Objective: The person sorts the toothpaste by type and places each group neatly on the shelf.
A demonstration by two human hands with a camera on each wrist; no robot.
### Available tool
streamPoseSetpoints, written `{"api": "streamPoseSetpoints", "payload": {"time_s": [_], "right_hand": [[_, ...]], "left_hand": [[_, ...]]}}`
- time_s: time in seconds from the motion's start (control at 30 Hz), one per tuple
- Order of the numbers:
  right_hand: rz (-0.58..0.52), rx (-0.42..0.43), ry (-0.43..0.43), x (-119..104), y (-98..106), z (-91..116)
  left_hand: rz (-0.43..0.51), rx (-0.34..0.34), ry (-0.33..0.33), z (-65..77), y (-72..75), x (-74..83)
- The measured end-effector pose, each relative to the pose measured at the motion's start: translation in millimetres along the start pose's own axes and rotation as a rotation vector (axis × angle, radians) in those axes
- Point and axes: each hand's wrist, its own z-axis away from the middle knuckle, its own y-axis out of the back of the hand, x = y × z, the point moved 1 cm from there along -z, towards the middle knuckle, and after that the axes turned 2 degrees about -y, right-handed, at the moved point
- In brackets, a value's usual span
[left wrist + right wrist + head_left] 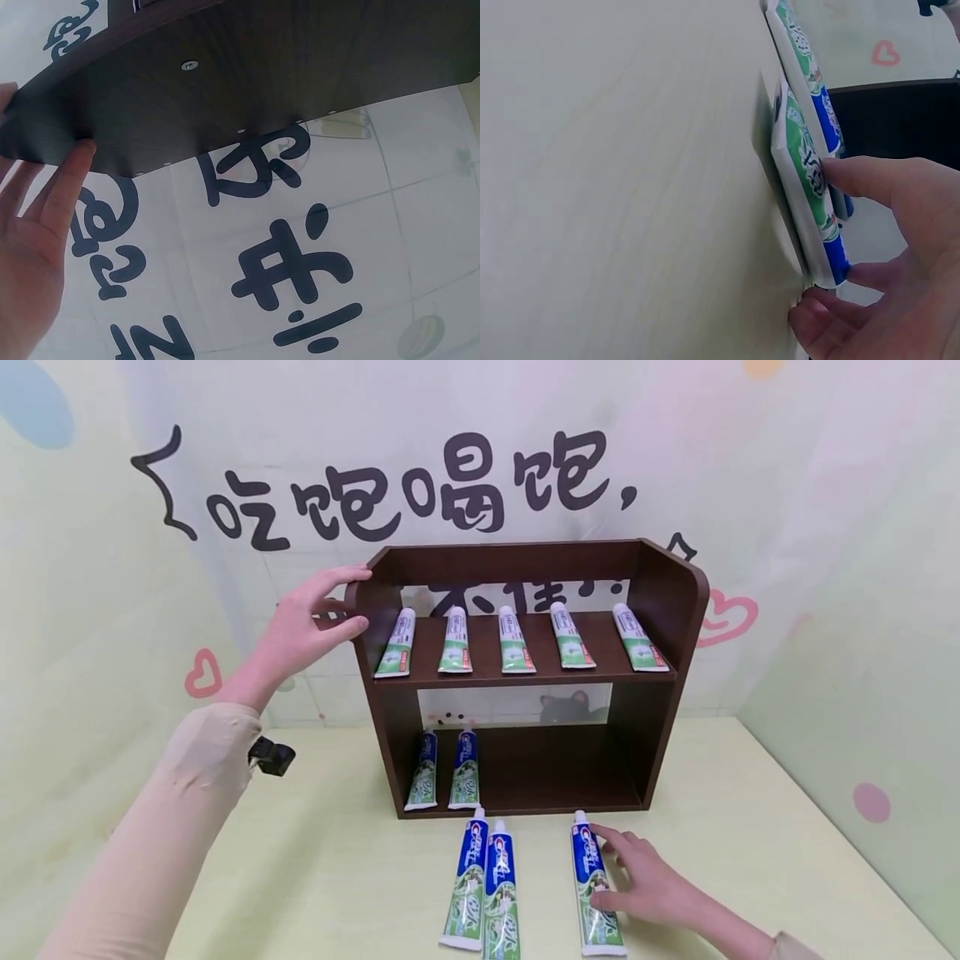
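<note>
My left hand (300,627) grips the upper left side of a dark brown two-tier shelf (558,764). In the left wrist view its fingers wrap round the edge of the side panel (225,97). Down at the table, my right hand (648,881) holds a blue-and-green toothpaste tube (588,870) from the right. Its thumb presses the printed face of that tube (802,161), and other fingers bend round the cap end. To the left lie two matching toothpaste tubes, one (468,877) partly overlapped by the other (500,881).
Several white-and-green toothpaste tubes stand spaced along the upper tier, including one at its right end (637,639). Two blue-and-green tubes, one at far left (424,772) and one beside it (465,772), lean on the lower tier. A printed wall (480,410) rises behind.
</note>
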Motion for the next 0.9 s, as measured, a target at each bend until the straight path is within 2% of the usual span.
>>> {"api": "streamPoseSetpoints", "payload": {"time_s": [0.2,0.33,0.6,0.9], "right_hand": [[-0.054,-0.043,-0.040,-2.9,-3.7,-1.7],[-0.080,-0.039,-0.070,-6.8,-7.0,-4.0],[-0.091,-0.034,-0.210,-19.6,-14.3,-8.1],[-0.087,-0.099,-0.223,-31.0,-10.3,-17.0]], "left_hand": [[-0.014,-0.019,0.010,0.9,1.3,0.3],[-0.012,-0.011,0.002,0.4,2.6,0.3],[-0.030,-0.016,0.008,0.8,2.4,-1.5],[-0.036,-0.018,-0.001,-2.0,3.5,-0.4]]}}
